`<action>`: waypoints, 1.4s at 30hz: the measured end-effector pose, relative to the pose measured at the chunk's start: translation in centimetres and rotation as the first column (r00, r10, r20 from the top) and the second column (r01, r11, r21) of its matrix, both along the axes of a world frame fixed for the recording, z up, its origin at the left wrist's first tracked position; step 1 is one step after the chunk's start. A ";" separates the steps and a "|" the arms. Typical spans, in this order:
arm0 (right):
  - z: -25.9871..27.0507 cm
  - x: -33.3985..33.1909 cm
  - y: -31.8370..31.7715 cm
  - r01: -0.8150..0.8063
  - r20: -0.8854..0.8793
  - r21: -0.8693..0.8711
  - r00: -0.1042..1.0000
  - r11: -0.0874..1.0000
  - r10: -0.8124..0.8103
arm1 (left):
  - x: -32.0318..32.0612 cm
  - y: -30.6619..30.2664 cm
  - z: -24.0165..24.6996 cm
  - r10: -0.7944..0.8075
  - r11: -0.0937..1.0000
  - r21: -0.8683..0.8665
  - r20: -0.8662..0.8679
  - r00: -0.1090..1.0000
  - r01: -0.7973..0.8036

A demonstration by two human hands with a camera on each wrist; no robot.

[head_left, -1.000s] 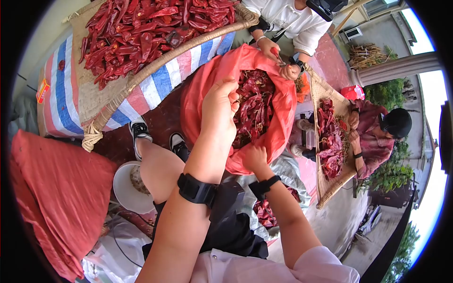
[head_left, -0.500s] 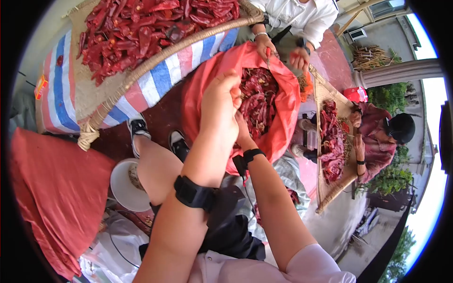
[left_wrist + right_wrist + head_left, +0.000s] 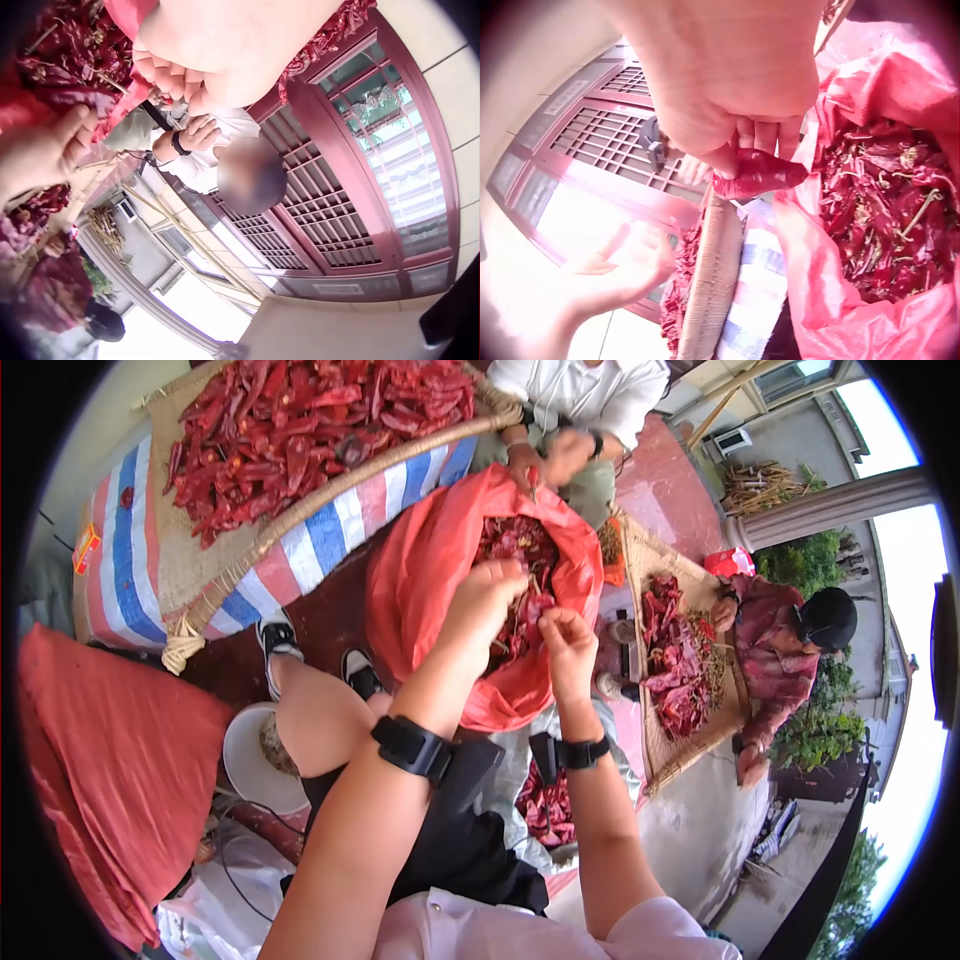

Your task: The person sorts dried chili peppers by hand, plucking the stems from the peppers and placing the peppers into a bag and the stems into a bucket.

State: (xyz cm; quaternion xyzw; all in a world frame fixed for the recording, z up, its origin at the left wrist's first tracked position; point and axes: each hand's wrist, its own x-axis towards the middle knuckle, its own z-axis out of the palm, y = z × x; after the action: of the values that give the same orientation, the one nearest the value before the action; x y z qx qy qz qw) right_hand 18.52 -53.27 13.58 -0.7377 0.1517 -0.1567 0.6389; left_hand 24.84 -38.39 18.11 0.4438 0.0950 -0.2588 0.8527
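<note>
A dried red chili (image 3: 757, 174) is pinched in my right hand (image 3: 570, 648), between thumb and fingers, over the open red sack (image 3: 425, 550). Its pale stem points down in the right wrist view. Close beside it is my left hand (image 3: 480, 600), its fingers curled toward the palm; no object shows in it. The same left hand (image 3: 622, 270) appears, washed out by light, at the lower left of the right wrist view. Inside the sack lies a heap of dried chilies with stems (image 3: 892, 217). Both wrists wear black bands.
A woven tray (image 3: 215, 575) piled with red chilies rests on a striped cover at the upper left. Across the sack a person in white (image 3: 585, 400) holds something red. Another person works at a second tray (image 3: 725, 725). A white bucket (image 3: 250, 770) stands by my leg.
My right hand went from the sack's near rim into the sack's mouth, then came back toward me with a chili. My left hand stays over the sack, slightly lower in view.
</note>
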 end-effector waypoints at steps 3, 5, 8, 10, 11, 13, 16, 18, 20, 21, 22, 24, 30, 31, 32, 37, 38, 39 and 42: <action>1.5 -0.3 1.1 -0.047 0.117 -0.044 0.992 0.998 0.052 | -0.9 -1.0 -1.2 -0.073 0.994 0.095 0.158 0.985 0.059; 2.5 -0.6 1.4 -0.041 0.155 -0.262 0.984 0.964 0.084 | -1.2 -1.6 -2.8 -0.050 0.990 0.138 0.267 0.962 0.014; 2.8 -1.4 1.7 0.005 0.170 -0.311 0.984 0.950 0.050 | -1.1 -1.9 -3.2 0.047 0.986 0.147 0.192 0.980 -0.076; 3.1 -1.3 2.3 0.037 0.229 -0.307 0.973 0.951 0.036 | -1.1 -1.4 -3.0 -0.120 0.982 0.173 0.272 0.955 0.075; 3.1 -1.6 2.2 0.058 0.206 -0.376 0.978 0.925 0.023 | -1.2 -1.4 -3.3 -0.172 0.983 0.110 0.327 0.929 0.143; 3.7 -2.0 2.3 0.082 0.172 -0.439 0.985 0.895 -0.006 | -1.8 -1.2 -2.0 -0.142 0.987 0.120 0.301 0.943 0.111; 5.2 -2.2 2.5 0.122 0.197 -0.566 0.980 0.815 -0.010 | -1.6 -0.6 -1.8 -0.184 0.924 0.381 0.491 0.851 -0.020; 4.5 -2.1 1.8 0.148 0.233 -0.632 0.973 0.760 0.004 | -1.8 -0.6 -1.3 -0.192 0.871 0.479 0.537 0.821 -0.109; 4.8 -2.1 2.3 0.184 0.272 -0.698 0.962 0.692 0.019 | -2.0 -0.1 -0.2 -0.286 0.756 0.644 0.481 0.829 -0.113; 5.0 -2.1 2.4 0.178 0.265 -0.695 0.964 0.696 0.018 | -2.1 0.0 -0.2 -0.288 0.752 0.650 0.473 0.832 -0.108; 5.1 -2.1 2.3 0.190 0.288 -0.746 0.956 0.639 0.052 | -2.1 0.0 -0.5 -0.296 0.764 0.641 0.453 0.841 -0.076; 5.1 -2.4 2.3 0.196 0.286 -0.820 0.954 0.537 0.089 | -2.0 -0.2 -1.2 -0.299 0.792 0.610 0.435 0.850 -0.034; 4.7 -2.4 2.9 0.154 0.242 -0.813 0.966 0.561 0.086 | -2.0 -0.1 -0.6 -0.274 0.805 0.589 0.473 0.837 -0.068; 4.6 -2.3 2.7 0.139 0.259 -0.753 0.961 0.644 0.095 | -1.9 -0.3 -0.6 -0.254 0.824 0.562 0.479 0.840 -0.071; 4.6 -2.2 2.5 0.142 0.261 -0.754 0.961 0.641 0.093 | -1.7 -0.5 -0.9 -0.222 0.838 0.540 0.470 0.854 -0.079; 5.3 -2.1 1.9 -0.278 -0.031 -0.072 0.960 0.958 0.277 | -1.5 0.2 0.1 -0.272 0.820 0.561 0.556 0.785 -0.113; 5.8 -2.0 1.8 -0.311 -0.037 -0.073 0.950 0.948 0.309 | -1.5 0.3 0.4 -0.327 0.832 0.553 0.534 0.780 -0.030; 6.0 -1.9 1.8 -0.343 -0.046 -0.074 0.939 0.937 0.340 | -1.5 0.4 0.5 -0.381 0.839 0.542 0.512 0.770 0.054; 6.4 -2.1 1.6 -0.345 -0.120 -0.442 0.938 0.828 0.326 | -1.6 0.2 0.3 -0.379 0.816 0.578 0.554 0.741 -0.015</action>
State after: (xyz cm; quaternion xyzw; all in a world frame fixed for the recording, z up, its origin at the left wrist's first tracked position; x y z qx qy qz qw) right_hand 16.39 -51.72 20.02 -0.8848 -0.0086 -0.0588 0.4622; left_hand 23.22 -38.22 18.43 0.7367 -0.1813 -0.1371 0.6369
